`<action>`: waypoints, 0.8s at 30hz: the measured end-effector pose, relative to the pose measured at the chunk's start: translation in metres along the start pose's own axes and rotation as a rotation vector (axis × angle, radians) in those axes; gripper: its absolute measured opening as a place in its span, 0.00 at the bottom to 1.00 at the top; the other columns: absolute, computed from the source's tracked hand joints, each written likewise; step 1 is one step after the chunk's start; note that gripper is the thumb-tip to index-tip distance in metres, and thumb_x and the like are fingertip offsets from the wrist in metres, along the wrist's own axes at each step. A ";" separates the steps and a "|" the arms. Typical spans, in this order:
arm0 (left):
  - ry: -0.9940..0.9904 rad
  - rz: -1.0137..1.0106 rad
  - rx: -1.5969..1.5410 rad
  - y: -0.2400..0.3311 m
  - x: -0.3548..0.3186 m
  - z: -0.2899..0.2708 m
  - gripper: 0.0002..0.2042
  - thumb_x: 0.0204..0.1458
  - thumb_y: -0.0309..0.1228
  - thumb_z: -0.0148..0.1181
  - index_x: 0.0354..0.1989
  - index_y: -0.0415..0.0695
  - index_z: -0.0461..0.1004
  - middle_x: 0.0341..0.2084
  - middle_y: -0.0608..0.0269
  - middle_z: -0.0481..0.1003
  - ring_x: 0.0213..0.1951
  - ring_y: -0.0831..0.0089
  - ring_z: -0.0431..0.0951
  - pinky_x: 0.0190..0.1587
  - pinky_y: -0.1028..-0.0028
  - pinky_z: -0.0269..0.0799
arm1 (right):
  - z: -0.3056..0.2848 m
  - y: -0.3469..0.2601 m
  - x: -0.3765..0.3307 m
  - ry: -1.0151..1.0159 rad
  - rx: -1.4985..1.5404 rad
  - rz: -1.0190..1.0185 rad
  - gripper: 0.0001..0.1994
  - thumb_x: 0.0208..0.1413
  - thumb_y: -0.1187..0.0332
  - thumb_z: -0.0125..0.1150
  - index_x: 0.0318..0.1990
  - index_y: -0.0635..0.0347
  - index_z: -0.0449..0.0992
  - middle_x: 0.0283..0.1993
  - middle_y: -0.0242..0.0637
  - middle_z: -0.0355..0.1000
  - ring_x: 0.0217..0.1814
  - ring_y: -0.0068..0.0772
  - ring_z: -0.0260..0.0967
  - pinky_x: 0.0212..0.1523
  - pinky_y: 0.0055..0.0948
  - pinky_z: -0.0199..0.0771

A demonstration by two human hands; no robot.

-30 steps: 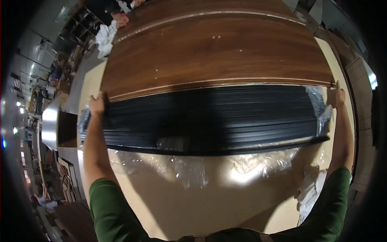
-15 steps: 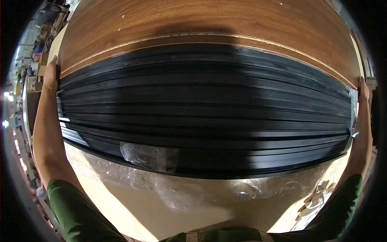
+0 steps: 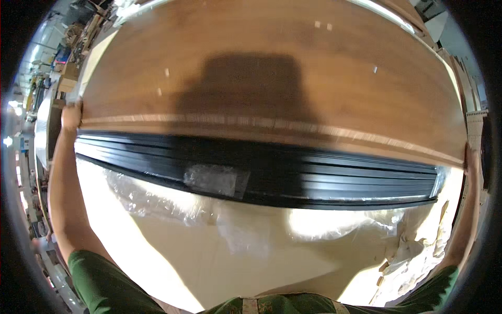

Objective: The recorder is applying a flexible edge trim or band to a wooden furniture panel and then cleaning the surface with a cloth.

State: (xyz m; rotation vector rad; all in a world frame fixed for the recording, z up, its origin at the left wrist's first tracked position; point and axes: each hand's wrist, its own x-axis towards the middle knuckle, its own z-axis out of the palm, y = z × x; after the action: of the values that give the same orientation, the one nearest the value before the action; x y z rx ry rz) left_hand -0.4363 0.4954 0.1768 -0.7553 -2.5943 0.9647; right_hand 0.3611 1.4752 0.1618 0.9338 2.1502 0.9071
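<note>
The wide brown wood-grain flat panel (image 3: pixel 274 78) lies between the fingers of both hands, and its near edge now covers more of the long black ribbed strips (image 3: pixel 366 180) than half a second ago, so the panel seems to be drawn toward the person. The left hand (image 3: pixel 71 116) and the right hand (image 3: pixel 468 158) hold its two near corners, their fingertips hidden. Nearer the person than the fingers lie crumpled clear plastic film (image 3: pixel 157 201) and a pale flat board (image 3: pixel 293 256).
</note>
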 end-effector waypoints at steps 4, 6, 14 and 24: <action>-0.055 -0.156 -0.194 0.005 -0.146 0.027 0.20 0.57 0.42 0.43 0.30 0.34 0.70 0.28 0.37 0.71 0.35 0.43 0.72 0.37 0.55 0.67 | 0.058 -0.006 -0.039 0.221 0.995 0.464 0.36 0.57 0.42 0.43 0.29 0.79 0.71 0.23 0.51 0.69 0.29 0.31 0.67 0.31 0.40 0.67; -0.153 -0.796 -0.969 0.031 -0.223 -0.001 0.22 0.56 0.44 0.47 0.27 0.31 0.70 0.21 0.44 0.71 0.27 0.55 0.71 0.33 0.60 0.64 | 0.037 -0.022 -0.068 0.096 1.048 0.436 0.34 0.57 0.44 0.43 0.33 0.79 0.71 0.29 0.57 0.71 0.35 0.41 0.70 0.36 0.40 0.67; -0.141 -1.164 -1.237 0.032 -0.446 -0.088 0.18 0.56 0.39 0.50 0.33 0.31 0.74 0.24 0.59 0.74 0.30 0.75 0.71 0.36 0.74 0.66 | -0.003 -0.073 -0.136 0.042 1.157 0.376 0.33 0.58 0.46 0.41 0.45 0.79 0.67 0.45 0.63 0.68 0.50 0.55 0.66 0.49 0.41 0.64; -0.197 -1.493 -1.134 0.093 -0.681 -0.114 0.19 0.51 0.40 0.56 0.25 0.31 0.72 0.18 0.60 0.70 0.24 0.74 0.66 0.30 0.71 0.65 | -0.076 -0.128 -0.155 0.117 1.302 0.199 0.29 0.57 0.48 0.45 0.40 0.75 0.70 0.38 0.59 0.70 0.44 0.53 0.68 0.47 0.40 0.64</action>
State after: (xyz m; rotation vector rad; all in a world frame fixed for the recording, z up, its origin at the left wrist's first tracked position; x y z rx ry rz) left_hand 0.2097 0.2356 0.1518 1.1384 -2.5778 -0.9076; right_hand 0.3452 1.2614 0.1464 1.6903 2.6986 -0.5607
